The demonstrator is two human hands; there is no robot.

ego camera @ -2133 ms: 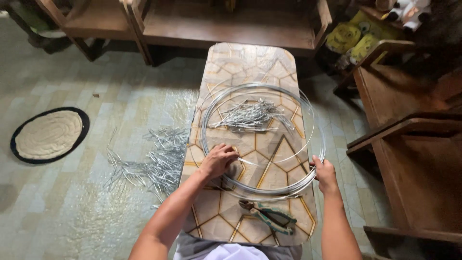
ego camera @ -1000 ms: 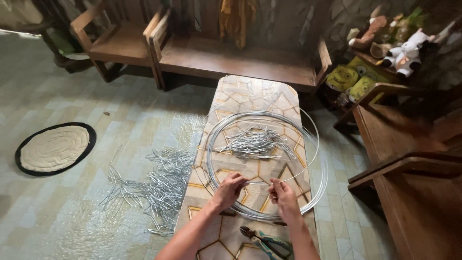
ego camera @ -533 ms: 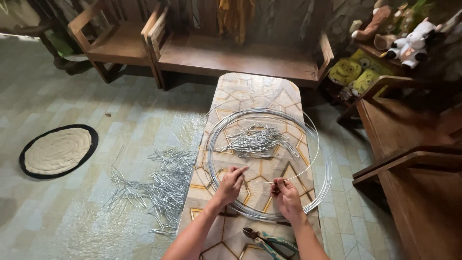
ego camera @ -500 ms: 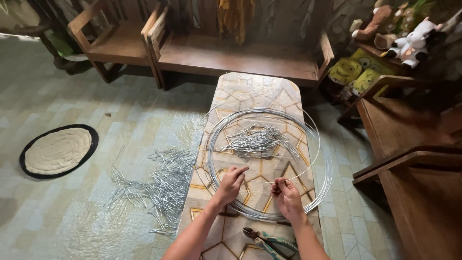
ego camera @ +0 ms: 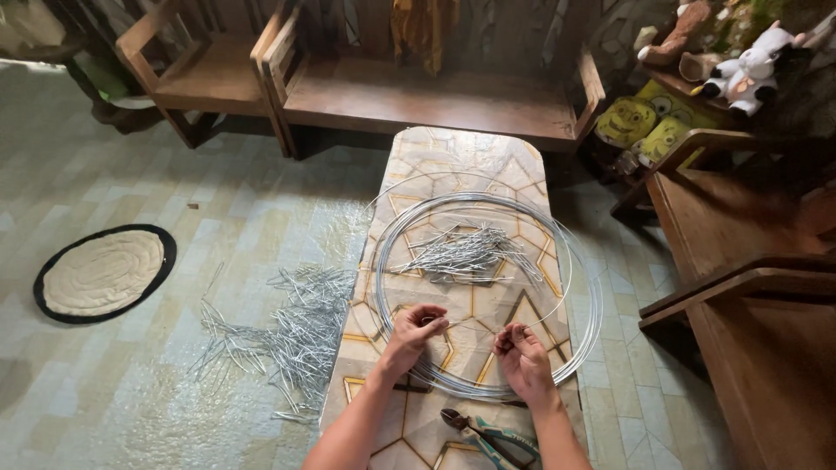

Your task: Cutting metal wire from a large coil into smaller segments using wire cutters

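Floor left of the board: round woven mat [ego camera: 103, 271], then a scattered heap of cut wire pieces [ego camera: 283, 335] on the tiles, just beside the board edge. On the patterned board [ego camera: 453, 157] lay the big wire coil [ego camera: 585, 287], with a second small pile of cut wires [ego camera: 470, 254] inside the loop, toward its far side. Left hand [ego camera: 411, 335] was closed, pinching one end of a short straight wire strand [ego camera: 475, 323]; right hand [ego camera: 522, 357] was pinched on the other end, both over the near arc of the coil. Read: the step was pulling a length off the coil and holding it taut. Next move likely needs the pliers [ego camera: 488, 433], lying untouched near the board's near edge, so one hand has to let go.
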